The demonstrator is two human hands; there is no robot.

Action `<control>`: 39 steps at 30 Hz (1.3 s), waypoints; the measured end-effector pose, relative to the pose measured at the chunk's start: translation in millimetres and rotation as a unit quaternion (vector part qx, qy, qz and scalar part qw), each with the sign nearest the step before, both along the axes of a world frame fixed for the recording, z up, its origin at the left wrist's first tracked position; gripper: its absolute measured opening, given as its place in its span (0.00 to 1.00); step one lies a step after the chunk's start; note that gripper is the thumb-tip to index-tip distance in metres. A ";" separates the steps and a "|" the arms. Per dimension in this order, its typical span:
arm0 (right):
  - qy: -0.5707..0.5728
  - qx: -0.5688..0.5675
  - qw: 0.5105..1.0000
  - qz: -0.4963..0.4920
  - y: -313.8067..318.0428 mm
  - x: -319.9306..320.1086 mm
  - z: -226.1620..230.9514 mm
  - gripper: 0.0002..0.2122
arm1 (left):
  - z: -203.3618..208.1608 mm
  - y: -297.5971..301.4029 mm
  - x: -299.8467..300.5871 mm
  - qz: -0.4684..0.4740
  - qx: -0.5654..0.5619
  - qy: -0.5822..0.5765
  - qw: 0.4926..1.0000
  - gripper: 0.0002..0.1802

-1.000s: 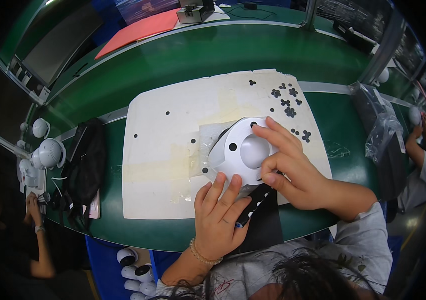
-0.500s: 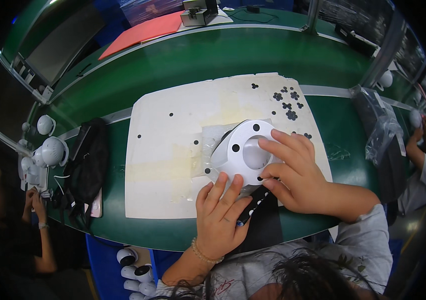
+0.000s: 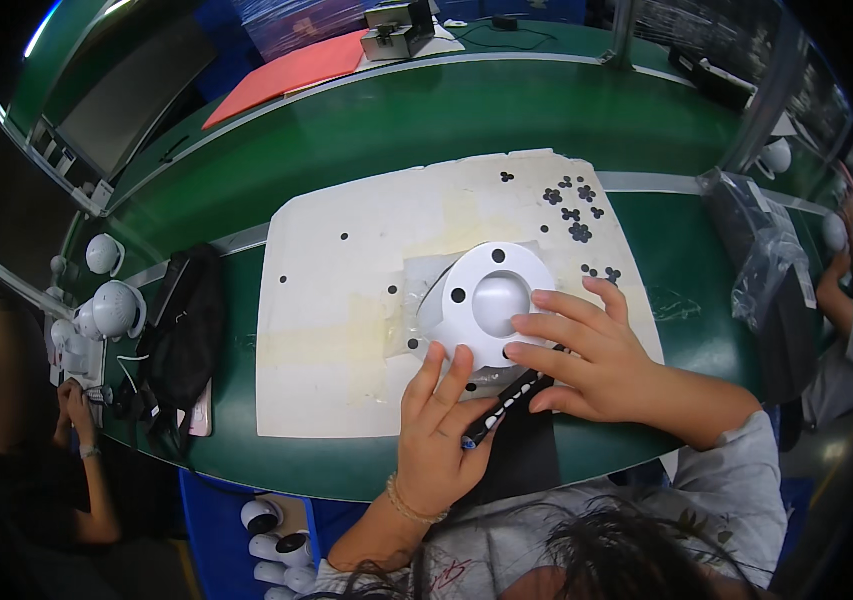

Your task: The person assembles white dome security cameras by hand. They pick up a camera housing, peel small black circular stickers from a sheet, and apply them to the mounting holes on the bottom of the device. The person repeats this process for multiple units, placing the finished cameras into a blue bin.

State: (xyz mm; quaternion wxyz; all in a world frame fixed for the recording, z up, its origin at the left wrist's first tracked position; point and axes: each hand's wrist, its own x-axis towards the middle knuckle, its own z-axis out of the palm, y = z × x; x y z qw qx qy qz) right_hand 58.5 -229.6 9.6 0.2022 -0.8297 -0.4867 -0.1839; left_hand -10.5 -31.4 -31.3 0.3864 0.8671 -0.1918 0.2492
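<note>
A white ring-shaped plastic part (image 3: pixel 459 325) with a large round central opening lies on clear padding (image 3: pixel 414 312) in the middle of a white board. Black round pads (image 3: pixel 459 296) sit on its face; one near the lower edge is partly under a right fingertip. My left hand (image 3: pixel 441 440) rests two fingertips by the ring's lower left edge and holds a black strip with white dots (image 3: pixel 515 402) near its thumb. My right hand (image 3: pixel 587 355) lies over the ring's right side, fingers stretched and spread, thumb apart from them.
Loose black pads (image 3: pixel 581 233) lie at the board's (image 3: pixel 317 380) upper right. Left are a black bag (image 3: pixel 187 330) and white cameras (image 3: pixel 115 308); a co-worker's hands (image 3: pixel 75 405) are beyond. A blue bin (image 3: pixel 209 540) with white cameras stands below the table edge. Plastic wrap (image 3: pixel 772 270) lies right.
The ring has shifted slightly left and sits flatter. My right thumb has moved away from the other fingers, which now reach over the ring's right side. More of the dotted strip shows.
</note>
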 end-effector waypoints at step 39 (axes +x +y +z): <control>0.231 0.215 0.949 0.007 -7.6 28.5 -8.5 0.07 | 1.9 -0.8 -3.8 0.010 0.041 0.013 0.999 0.10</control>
